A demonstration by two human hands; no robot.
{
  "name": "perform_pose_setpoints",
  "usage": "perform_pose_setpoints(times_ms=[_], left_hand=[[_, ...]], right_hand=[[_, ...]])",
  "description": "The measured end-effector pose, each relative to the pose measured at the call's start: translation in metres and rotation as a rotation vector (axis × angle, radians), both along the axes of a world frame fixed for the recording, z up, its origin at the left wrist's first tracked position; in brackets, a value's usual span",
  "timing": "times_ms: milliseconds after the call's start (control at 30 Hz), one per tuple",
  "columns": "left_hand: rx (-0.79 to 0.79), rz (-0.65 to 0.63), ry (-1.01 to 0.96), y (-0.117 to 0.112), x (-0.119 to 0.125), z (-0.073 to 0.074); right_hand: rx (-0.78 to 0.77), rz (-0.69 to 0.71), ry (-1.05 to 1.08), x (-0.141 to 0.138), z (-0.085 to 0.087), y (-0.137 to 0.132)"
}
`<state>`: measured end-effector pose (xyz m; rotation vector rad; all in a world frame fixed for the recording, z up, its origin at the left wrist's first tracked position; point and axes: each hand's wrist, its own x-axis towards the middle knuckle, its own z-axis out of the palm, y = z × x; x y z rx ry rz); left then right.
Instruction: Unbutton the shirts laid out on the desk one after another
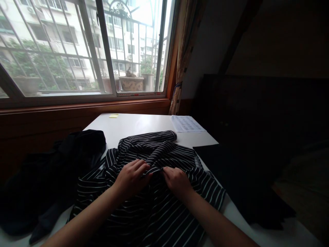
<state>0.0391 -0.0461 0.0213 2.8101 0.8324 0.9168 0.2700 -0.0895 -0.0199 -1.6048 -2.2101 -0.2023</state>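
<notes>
A black garment with white stripes [177, 212], which looks like a shirt, lies spread and rumpled over the white table [138, 122]. A sleeve-like part is folded across its far side. Near the garment's middle, my left hand [133, 176] is closed on the striped cloth, thumb toward the right. Just beside it, my right hand [177, 180] pinches the same cloth between thumb and fingers. A short stretch of fabric runs between the two hands. Whether a button or other small part is between the fingertips cannot be made out.
Dark clothing [69, 154] is heaped at the table's left edge. Another dark cloth [218, 168] hangs over the right edge. Printed papers [187, 123] and a yellow sticky note [113, 116] lie at the back, below a barred window [108, 51] and a tied curtain [180, 79].
</notes>
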Motion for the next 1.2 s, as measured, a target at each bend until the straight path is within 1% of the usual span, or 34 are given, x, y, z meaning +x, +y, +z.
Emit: perform_pose_setpoints(times_ms=[100, 167, 267, 367, 467, 533, 600, 700, 800, 867, 1033, 1200], left_hand=[[0.048, 0.0, 0.157, -0.006, 0.019, 0.019], [0.043, -0.008, 0.272, -0.007, 0.033, 0.026], [0.007, -0.014, 0.364, -0.002, 0.05, 0.026], [-0.04, 0.018, 0.377, 0.005, 0.06, 0.016], [-0.092, 0.009, 0.324, 0.011, 0.063, 0.001], [-0.164, -0.017, 0.237, 0.016, 0.062, -0.009], [-0.287, -0.039, 0.111, 0.021, 0.06, -0.018], [-0.538, -0.114, -0.065, 0.03, 0.055, -0.026], [-0.763, -0.18, -0.161, 0.036, 0.05, -0.028], [-0.843, -0.192, -0.193, 0.037, 0.048, -0.027], [-0.919, -0.198, -0.237, 0.037, 0.049, -0.026], [-0.917, -0.196, -0.23, 0.036, 0.049, -0.025]], right_hand=[[-0.014, 0.009, 0.002, 0.001, -0.001, 0.001], [-0.024, 0.013, 0.005, 0.002, -0.001, 0.001], [-0.035, 0.021, 0.008, 0.003, -0.002, 0.0], [-0.038, 0.021, 0.014, 0.005, -0.001, 0.0], [-0.033, 0.008, 0.024, 0.007, 0.0, 0.0], [-0.031, 0.004, 0.03, 0.007, 0.001, 0.0], [-0.033, 0.011, 0.033, 0.007, 0.001, 0.0], [-0.033, 0.036, 0.056, 0.007, 0.002, -0.001], [-0.017, 0.083, 0.106, 0.007, 0.003, -0.002], [0.003, 0.119, 0.142, 0.007, 0.003, -0.002], [0.042, 0.17, 0.203, 0.009, 0.005, -0.002], [0.046, 0.199, 0.225, 0.011, 0.004, -0.003]])
